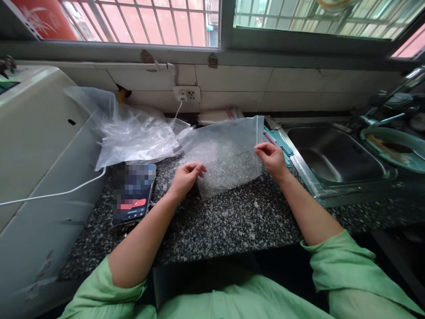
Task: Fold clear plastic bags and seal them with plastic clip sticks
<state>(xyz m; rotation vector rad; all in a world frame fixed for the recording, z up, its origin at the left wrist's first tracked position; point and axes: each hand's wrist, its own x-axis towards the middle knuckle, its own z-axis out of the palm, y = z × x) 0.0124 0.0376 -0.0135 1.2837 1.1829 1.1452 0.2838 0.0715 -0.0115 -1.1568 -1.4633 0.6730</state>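
Note:
A clear plastic zip-lock bag (pixel 229 153) is spread between my hands, over the speckled counter. My right hand (pixel 271 157) is closed in a pinch on the bag's right edge, where the zip strip runs. My left hand (pixel 187 179) has its fingers curled together at the bag's lower left side, pinching the film there. The bag looks flat, and the counter's pattern shows through it. A pile of similar clear plastic bags (pixel 139 137) lies to the left, beyond my left hand.
A phone (pixel 134 195) lies left of my left forearm. Teal and pink strips (pixel 280 144) lie behind my right hand. Further right are a metal sink (pixel 335 155) and a green basket (pixel 398 150). A white cable (pixel 59 195) crosses the left side, below a wall socket (pixel 187 94).

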